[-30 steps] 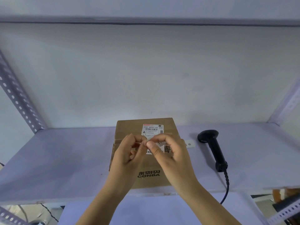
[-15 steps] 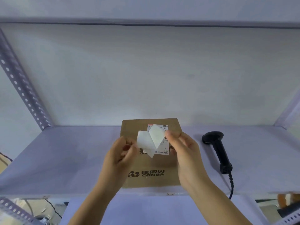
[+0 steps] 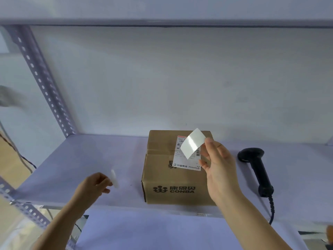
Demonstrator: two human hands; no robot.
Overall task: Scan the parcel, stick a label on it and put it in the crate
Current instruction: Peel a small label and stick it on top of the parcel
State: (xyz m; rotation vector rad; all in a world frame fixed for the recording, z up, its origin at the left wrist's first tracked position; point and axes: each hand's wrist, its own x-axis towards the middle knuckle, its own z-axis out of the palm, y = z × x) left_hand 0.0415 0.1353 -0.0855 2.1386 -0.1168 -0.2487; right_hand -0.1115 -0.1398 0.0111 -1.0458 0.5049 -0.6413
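- Pale grey shelf board (image 3: 90,159) of a metal rack, spanning the view from 9 to 3 o'clock.
- Perforated angle-iron upright (image 3: 41,78) at 10 o'clock, slanting down to the board's far left corner.
- Plain whitish wall (image 3: 180,78) behind, evenly and softly lit.
- Upper shelf edge (image 3: 162,21) along 12 o'clock.
- Second perforated rail (image 3: 27,210) at 8 o'clock.

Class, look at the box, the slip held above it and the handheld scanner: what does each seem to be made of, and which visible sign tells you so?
Box: brown matt cardboard, judging by its folded flap seam and printed logo.
Slip in the right hand: thin and white, probably coated paper or film; it bends and shows a glossy band.
Scanner: black, probably moulded plastic, smooth with a dull sheen.
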